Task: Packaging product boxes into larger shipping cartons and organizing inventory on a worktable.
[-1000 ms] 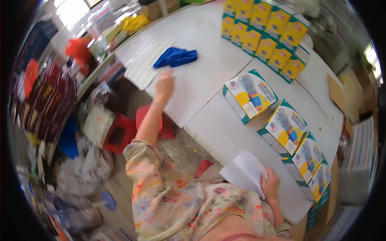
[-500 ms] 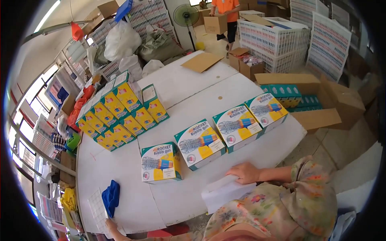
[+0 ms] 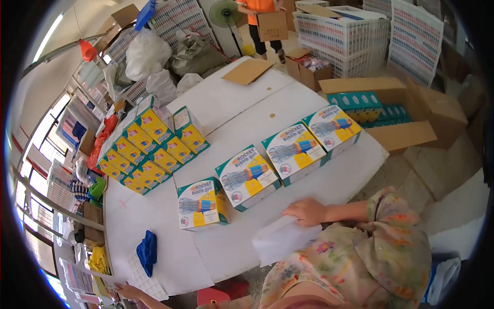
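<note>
Fingers closed over its upper edge, my right hand [image 3: 306,211] presses folded white paper [image 3: 280,242] at the table's near edge. My left hand [image 3: 128,291] is at the lower left, beyond the table's left corner; a thin pale sheet [image 3: 105,277] appears pinched in its fingers, small and partly blurred. Beside it a white gridded sheet [image 3: 148,280] lies on the table, partly under a crumpled blue cloth [image 3: 147,253]. In front of me several bubble gun boxes [image 3: 248,177], yellow, white and green, stand in a slanting row.
Stacked bubble gun boxes [image 3: 149,139] stand at the left of the white table [image 3: 226,123]. A flat cardboard piece [image 3: 248,71] lies at the far end. An open carton [image 3: 401,136] with green-topped boxes is at the right. Behind, a person in orange [image 3: 260,10] carries a carton [image 3: 272,27].
My left hand has moved left, off the gridded sheet, with a pale sheet apparently in it. My right hand stays on the paper. The view shifted slightly; the person with the carton moved left.
</note>
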{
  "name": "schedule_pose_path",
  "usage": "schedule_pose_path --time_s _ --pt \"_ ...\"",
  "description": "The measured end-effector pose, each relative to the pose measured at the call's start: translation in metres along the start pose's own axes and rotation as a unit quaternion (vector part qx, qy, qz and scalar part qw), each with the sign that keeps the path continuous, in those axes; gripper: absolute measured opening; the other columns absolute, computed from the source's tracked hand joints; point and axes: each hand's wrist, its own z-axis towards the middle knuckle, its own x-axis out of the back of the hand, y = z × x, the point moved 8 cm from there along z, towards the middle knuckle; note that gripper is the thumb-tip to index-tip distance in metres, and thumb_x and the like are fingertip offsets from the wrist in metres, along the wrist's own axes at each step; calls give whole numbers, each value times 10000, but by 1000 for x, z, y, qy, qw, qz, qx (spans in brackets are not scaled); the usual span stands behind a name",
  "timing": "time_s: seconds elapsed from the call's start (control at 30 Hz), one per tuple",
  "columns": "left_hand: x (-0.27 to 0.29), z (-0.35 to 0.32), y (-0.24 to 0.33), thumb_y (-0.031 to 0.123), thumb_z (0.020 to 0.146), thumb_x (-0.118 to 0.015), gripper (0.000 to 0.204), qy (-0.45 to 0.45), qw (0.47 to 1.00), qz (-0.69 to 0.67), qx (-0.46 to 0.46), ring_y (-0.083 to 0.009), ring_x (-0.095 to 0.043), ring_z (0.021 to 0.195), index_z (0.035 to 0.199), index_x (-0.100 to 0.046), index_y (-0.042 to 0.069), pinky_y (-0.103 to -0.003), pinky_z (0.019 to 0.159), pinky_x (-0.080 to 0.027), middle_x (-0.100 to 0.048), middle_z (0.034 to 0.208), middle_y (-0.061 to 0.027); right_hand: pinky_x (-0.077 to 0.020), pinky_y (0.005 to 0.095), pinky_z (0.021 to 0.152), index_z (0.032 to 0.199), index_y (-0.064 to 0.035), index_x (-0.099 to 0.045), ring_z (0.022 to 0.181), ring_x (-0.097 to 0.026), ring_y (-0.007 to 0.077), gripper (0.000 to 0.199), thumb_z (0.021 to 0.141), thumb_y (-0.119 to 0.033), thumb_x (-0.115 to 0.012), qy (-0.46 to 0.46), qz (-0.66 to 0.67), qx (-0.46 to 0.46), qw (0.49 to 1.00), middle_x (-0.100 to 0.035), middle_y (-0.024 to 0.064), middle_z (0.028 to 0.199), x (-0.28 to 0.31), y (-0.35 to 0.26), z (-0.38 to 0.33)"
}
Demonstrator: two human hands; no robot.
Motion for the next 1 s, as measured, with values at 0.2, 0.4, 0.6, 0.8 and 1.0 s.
schedule_pose_path --time_s 0.2,0.4,0.6,0.8,1.0 --pt "77 -20 158 199 960 -503 406 134 961 -237 -48 -398 -590 938 1293 -411 -13 -479 771 -500 -576 1110 -247 -507 419 668 1046 -114 -606 786 -637 293 317 731 -154 -611 21 16 -21 999 -651 91 901 1 9 -5" --pt "106 -97 330 207 992 -487 322 92 850 -434 -284 -189 -671 776 1188 -587 -27 -297 677 -544 -693 912 -125 -488 409 662 1063 -55 -594 754 -616 344 285 840 -231 -614 109 176 -119 971 -646 157 875 67 17 -57" --pt "120 -189 468 109 965 -520 174 -78 613 -761 -197 -225 -608 816 961 -555 -62 -367 688 -505 -617 917 -160 -496 309 693 1123 -23 -598 746 -575 123 313 899 -241 -596 491 238 -294 785 -654 49 876 141 78 -246" --pt "115 -286 567 110 951 -551 176 -347 462 -761 -295 -218 -600 801 945 -565 -65 -358 671 -497 -623 907 -155 -528 340 735 1169 22 -575 822 -625 192 366 829 -111 -591 837 180 -415 308 -654 110 967 100 72 -570" --pt "108 -354 598 134 957 -547 206 -469 375 -699 -387 -207 -611 742 1035 -555 -57 -337 643 -506 -639 894 -143 -519 349 788 1241 37 -504 938 -625 253 494 747 45 -531 953 29 -277 120 -622 136 1079 71 -49 -795"
